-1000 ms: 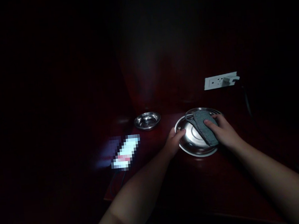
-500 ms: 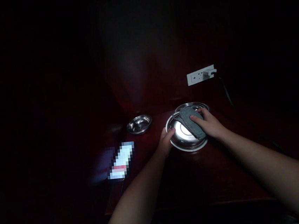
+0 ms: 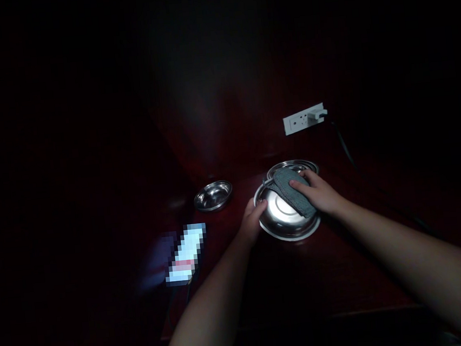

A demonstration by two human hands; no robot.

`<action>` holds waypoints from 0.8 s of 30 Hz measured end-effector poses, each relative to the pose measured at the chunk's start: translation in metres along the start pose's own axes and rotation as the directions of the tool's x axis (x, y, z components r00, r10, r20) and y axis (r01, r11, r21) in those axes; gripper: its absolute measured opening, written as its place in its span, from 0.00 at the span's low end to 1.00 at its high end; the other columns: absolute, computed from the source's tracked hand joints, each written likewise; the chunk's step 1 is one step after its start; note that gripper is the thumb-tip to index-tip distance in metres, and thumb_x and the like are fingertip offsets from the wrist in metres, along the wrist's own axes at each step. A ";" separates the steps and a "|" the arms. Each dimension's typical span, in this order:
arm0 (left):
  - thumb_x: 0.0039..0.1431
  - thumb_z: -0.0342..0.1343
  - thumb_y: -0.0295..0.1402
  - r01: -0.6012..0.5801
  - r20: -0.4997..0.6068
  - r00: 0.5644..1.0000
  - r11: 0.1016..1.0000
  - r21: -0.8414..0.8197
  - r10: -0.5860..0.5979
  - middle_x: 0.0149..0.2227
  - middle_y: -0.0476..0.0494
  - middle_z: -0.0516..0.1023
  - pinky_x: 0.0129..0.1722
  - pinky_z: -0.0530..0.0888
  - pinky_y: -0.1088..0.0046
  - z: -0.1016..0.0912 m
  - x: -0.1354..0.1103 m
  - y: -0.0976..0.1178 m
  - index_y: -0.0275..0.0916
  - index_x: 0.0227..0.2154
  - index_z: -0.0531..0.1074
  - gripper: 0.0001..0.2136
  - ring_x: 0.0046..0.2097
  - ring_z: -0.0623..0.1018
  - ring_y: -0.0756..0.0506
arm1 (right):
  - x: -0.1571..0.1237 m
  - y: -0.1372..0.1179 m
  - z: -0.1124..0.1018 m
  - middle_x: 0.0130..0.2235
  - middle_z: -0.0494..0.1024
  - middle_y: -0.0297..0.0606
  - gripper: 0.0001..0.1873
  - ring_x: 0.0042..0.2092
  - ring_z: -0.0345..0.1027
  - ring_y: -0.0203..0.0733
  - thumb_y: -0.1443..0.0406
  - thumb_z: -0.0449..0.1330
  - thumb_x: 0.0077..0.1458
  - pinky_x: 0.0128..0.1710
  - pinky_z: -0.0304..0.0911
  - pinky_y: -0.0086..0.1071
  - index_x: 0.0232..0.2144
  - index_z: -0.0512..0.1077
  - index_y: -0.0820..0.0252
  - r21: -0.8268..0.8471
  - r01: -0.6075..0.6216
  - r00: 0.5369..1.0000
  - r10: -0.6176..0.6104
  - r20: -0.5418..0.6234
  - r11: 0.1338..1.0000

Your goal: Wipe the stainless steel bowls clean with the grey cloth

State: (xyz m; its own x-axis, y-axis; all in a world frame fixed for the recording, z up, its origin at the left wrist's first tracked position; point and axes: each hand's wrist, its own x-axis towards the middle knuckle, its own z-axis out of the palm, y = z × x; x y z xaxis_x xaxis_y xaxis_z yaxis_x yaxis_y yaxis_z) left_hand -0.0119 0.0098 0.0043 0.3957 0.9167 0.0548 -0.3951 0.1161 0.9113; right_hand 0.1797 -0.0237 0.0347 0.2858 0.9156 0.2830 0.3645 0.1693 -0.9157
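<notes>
A shiny steel bowl (image 3: 275,218), its ringed underside facing me, is tilted above the dark red table. My left hand (image 3: 253,218) grips its left rim, thumb lying on the metal and the other fingers hidden behind. Pressed on the bowl's upper right part is a folded grey-green cloth (image 3: 293,195). My right hand (image 3: 317,189) is closed on that cloth, with thumb and fingers at its upper right edge. Just behind the held bowl, another steel dish (image 3: 292,163) is partly covered by the cloth and hand.
To the left stands a shallow steel dish (image 3: 214,196). A phone with a lit, blurred screen (image 3: 186,254) is nearer me on the left. On the back wall is a white socket plate (image 3: 296,123) with a plug, and a dark cable (image 3: 346,148) runs down rightward. The surroundings are very dark.
The whole view has shifted slightly, so everything sits a little lower and further left. Both hands keep their hold on the bowl and the cloth, with little other motion visible.
</notes>
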 end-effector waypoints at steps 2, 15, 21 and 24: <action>0.44 0.63 0.39 0.001 0.003 1.000 1.000 0.023 -0.001 0.39 0.43 0.77 0.47 0.67 0.64 0.000 0.000 0.002 0.38 0.40 0.72 0.19 0.43 0.75 0.42 | -0.001 -0.002 -0.001 0.30 0.70 0.33 0.18 0.31 0.66 0.42 0.49 0.57 0.47 0.30 0.62 0.35 0.33 0.63 0.56 0.046 0.015 0.999 -0.017 0.041 0.999; 0.49 0.57 0.40 0.035 0.058 0.998 0.979 -0.200 -0.024 0.37 0.39 0.77 0.49 0.67 0.60 0.017 -0.007 0.018 0.35 0.37 0.72 0.16 0.45 0.75 0.39 | 0.003 0.001 -0.004 0.28 0.70 0.33 0.18 0.30 0.65 0.41 0.50 0.58 0.47 0.27 0.61 0.34 0.31 0.64 0.56 0.102 0.033 0.999 -0.037 0.038 0.994; 0.52 0.49 0.48 0.090 0.148 0.988 0.950 -0.298 -0.047 0.42 0.32 0.76 0.48 0.68 0.56 0.015 -0.010 0.027 0.33 0.41 0.70 0.22 0.49 0.73 0.35 | 0.011 0.006 -0.004 0.28 0.71 0.33 0.19 0.30 0.66 0.41 0.48 0.59 0.45 0.27 0.61 0.33 0.30 0.66 0.55 0.217 -0.036 0.996 0.052 -0.067 0.975; 0.51 0.52 0.46 0.114 0.216 0.974 0.965 -0.235 -0.062 0.44 0.33 0.74 0.46 0.70 0.56 0.014 -0.014 0.022 0.35 0.42 0.69 0.21 0.48 0.73 0.36 | 0.014 0.009 -0.006 0.27 0.70 0.33 0.21 0.29 0.65 0.41 0.46 0.59 0.43 0.26 0.61 0.34 0.31 0.66 0.55 0.238 -0.060 0.989 0.090 -0.119 0.969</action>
State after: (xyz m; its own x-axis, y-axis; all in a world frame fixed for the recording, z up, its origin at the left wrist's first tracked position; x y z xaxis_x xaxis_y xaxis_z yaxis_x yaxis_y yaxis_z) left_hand -0.0147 -0.0058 0.0287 0.5890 0.8037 0.0847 -0.5314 0.3063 0.7898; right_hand 0.1926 -0.0118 0.0318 0.4211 0.8770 0.2312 0.1250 0.1964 -0.9725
